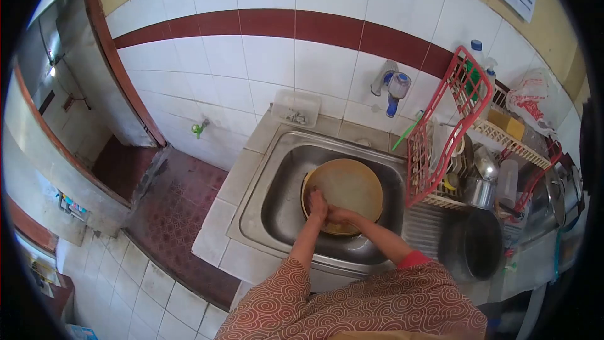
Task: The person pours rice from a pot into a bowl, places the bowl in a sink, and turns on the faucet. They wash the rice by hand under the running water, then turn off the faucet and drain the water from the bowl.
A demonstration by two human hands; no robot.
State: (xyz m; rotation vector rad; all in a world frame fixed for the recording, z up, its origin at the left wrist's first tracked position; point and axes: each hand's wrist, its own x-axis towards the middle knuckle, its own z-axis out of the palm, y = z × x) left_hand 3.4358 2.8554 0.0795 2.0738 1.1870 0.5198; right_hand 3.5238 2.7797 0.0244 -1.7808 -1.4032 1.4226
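Observation:
A round yellow basin point(355, 186) stands in the steel sink point(277, 176), holding cloudy, whitish water. My left hand point(317, 204) is over the basin's near left side, its fingers stretched toward the far rim. Right beside it, my right hand point(340, 215) reaches in from the right and meets the left near the wrist and palm. The right fingers are mostly hidden behind the left hand, and I cannot make out anything held between the two.
A tap point(397, 88) juts from the tiled wall. A clear tray point(296, 110) sits at the sink's back left corner. On the right are a red rack point(440, 145), a dark pot point(478, 245) and a steel container point(481, 192). A doorway opens at left.

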